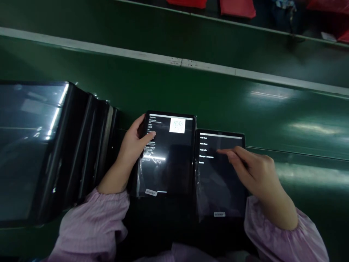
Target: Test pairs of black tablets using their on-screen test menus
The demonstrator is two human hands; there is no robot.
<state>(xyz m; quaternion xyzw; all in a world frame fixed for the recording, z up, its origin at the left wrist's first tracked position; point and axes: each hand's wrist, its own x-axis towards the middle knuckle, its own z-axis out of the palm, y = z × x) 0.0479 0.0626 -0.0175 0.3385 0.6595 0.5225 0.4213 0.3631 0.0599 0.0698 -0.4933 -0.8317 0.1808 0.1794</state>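
Note:
My left hand (136,140) grips the left edge of a black tablet (170,171), thumb on the screen and fingers underneath. Its lit screen shows lines of white text under "Test Info" and a QR code (177,125) at the upper right. A second tablet (222,185) lies close on the right, showing a short menu from "Full Test" to "Reset". The index finger of my right hand (252,167) is stretched out at the "Test Info" row, the other fingers curled and holding nothing. Whether the fingertip touches the glass I cannot tell. Both tablets carry small barcode labels near the bottom.
On the left stands a leaning stack of several dark tablets (27,145) with glossy screens. Beneath is a green work surface (218,98), crossed by a pale metal strip (136,54). Red items (237,7) lie beyond the far edge.

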